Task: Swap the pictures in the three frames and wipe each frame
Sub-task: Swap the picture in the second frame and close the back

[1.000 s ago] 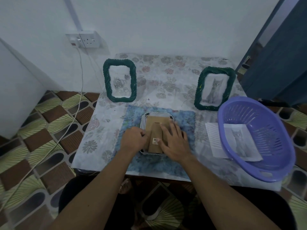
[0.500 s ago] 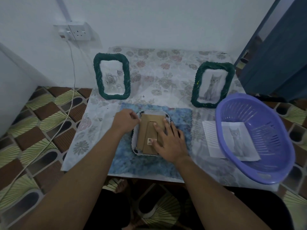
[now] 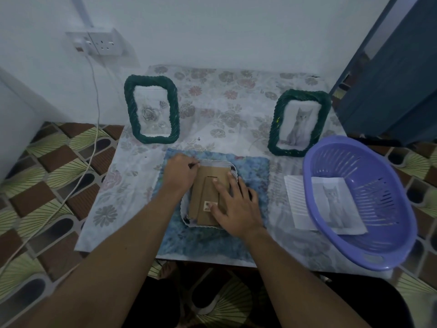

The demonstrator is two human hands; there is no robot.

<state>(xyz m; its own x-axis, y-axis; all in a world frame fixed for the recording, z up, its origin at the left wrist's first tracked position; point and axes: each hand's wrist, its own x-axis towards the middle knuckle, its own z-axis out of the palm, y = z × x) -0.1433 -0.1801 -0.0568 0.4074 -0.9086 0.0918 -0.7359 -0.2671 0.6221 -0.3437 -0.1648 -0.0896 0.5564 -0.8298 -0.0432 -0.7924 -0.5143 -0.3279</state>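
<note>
A white, wavy-edged face-down frame [image 3: 209,185] lay at the middle of the blue cloth [image 3: 212,240], its brown cardboard back uppermost, with a folded stand [image 3: 206,217] and a small printed label [image 3: 207,206] showing. The left hand [image 3: 180,174] sat at the frame's far-left corner, fingers curled and pinching at the rim there; what it pinched was too small to tell. The right hand [image 3: 235,205] lay flat on the cardboard back, fingers spread and straight. Beyond the cloth's far-left corner stood a green rope frame with a rose picture [image 3: 151,112]; beyond its far-right corner, a second green frame with a cat picture [image 3: 299,123]. Right of the cloth sat a purple basket [image 3: 387,247] over a loose cat print [image 3: 298,204]; whether the sheet lay in or under it could not be told.
</note>
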